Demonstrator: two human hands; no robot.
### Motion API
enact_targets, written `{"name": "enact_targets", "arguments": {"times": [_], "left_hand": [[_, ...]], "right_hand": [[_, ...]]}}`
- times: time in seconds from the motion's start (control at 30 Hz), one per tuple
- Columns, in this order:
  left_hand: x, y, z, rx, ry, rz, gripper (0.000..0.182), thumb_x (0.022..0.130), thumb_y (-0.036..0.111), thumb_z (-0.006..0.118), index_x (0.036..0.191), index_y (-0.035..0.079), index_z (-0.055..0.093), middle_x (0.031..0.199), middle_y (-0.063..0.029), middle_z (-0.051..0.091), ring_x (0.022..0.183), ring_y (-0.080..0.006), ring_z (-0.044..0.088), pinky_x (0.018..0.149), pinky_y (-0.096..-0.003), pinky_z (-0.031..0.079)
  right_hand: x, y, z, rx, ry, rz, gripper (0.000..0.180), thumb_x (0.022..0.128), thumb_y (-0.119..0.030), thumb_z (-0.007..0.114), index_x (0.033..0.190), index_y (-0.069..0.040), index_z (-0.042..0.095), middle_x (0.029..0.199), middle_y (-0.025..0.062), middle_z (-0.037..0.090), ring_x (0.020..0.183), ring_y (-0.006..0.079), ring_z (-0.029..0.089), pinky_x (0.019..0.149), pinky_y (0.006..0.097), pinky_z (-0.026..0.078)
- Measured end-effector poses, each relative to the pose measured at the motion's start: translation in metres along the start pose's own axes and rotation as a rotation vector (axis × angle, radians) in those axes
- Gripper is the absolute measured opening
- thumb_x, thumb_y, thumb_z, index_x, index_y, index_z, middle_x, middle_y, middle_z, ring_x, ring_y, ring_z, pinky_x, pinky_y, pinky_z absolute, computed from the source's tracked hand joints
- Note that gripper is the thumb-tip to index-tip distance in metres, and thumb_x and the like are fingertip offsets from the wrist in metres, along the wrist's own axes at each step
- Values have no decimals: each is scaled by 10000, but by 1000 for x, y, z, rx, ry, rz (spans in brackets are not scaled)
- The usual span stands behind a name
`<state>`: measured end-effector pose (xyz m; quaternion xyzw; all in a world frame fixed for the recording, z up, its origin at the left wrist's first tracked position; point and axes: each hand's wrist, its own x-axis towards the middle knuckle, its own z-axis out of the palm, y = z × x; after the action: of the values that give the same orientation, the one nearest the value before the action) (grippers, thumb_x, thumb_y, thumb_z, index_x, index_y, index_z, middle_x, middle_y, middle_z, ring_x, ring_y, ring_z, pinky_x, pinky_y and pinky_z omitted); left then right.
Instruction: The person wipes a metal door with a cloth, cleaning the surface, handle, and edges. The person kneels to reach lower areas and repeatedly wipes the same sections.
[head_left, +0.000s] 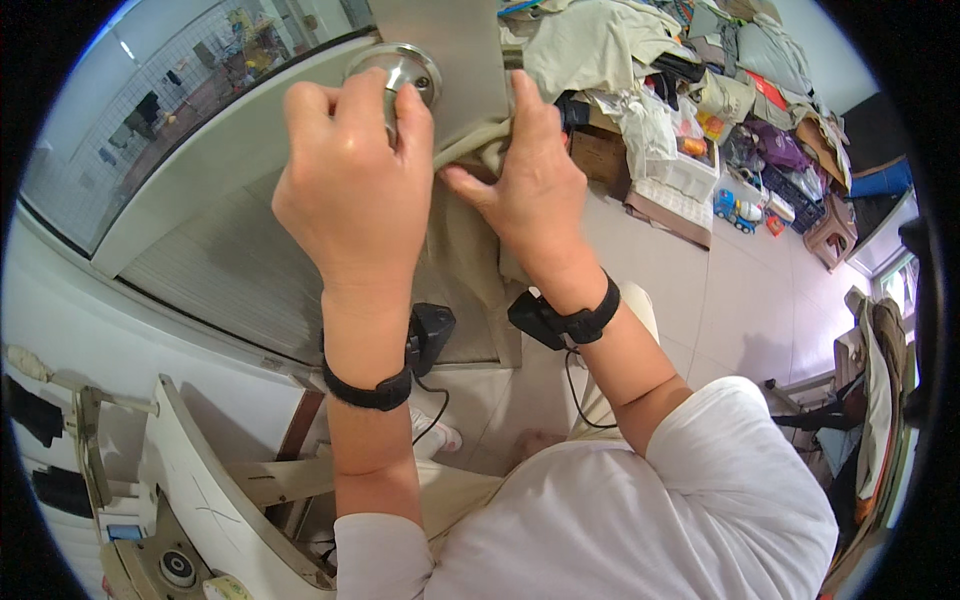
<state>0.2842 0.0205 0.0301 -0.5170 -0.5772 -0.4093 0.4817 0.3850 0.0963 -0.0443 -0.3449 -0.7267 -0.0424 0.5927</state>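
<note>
My left hand (356, 165) is wrapped around a round metal doorknob (405, 64), with the fingers partly hiding it. The knob sits on a pale door (450, 30) with a glass pane above and a ribbed panel below. At the door's edge, my right hand (536, 172) holds a beige cloth (484, 142) between thumb and fingers. Part of the cloth hangs down along the door, and the palm hides some of it. Just above the right fingertips a metal latch plate (513, 58) shows on the door edge.
To the right lie heaped clothes (592, 45), a white foam box (694, 169), a blue toy truck (733, 210) and a brown plastic stool (831, 232). A sewing machine (217, 480) stands at lower left. More clothes (874, 420) hang at the right edge.
</note>
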Motion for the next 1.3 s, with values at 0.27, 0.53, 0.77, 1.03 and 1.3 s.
{"name": "enact_targets", "arguments": {"times": [0.27,0.53,0.77,1.03,1.3], "left_hand": [[3,0,7,1,-26,-22,152,772,230,665,873,118,642,795,-35,502,587,-222,575,472,-347,467],[4,-2,9,-18,-50,-26,167,776,217,661,895,101,649,814,-37,516,599,-215,581,483,-339,478],[1,2,1,-27,-36,-93,189,735,153,693,914,97,673,804,-29,526,635,-189,573,510,-321,474],[-6,2,-26,-80,17,-50,187,744,37,652,928,21,680,788,-74,534,664,-186,543,555,-306,449],[-9,2,-47,-61,12,2,200,760,-5,618,950,20,677,803,-71,521,677,-176,532,566,-294,440]], "right_hand": [[-33,16,3,63,-289,190,1132,549,-305,833,1412,-10,162,1073,142,523,921,302,576,659,365,506],[24,25,17,377,-68,161,671,717,-403,718,1193,15,497,952,145,613,838,292,615,713,361,497],[5,57,16,1311,-517,396,345,836,-345,607,1009,-53,541,848,-30,531,798,62,452,743,230,388],[4,44,-4,1282,-614,353,353,799,-348,662,967,-59,549,852,-33,517,817,61,444,723,224,380],[17,37,-16,1368,-784,263,426,754,-405,687,965,-90,493,792,-52,465,781,56,408,691,220,351]]}}
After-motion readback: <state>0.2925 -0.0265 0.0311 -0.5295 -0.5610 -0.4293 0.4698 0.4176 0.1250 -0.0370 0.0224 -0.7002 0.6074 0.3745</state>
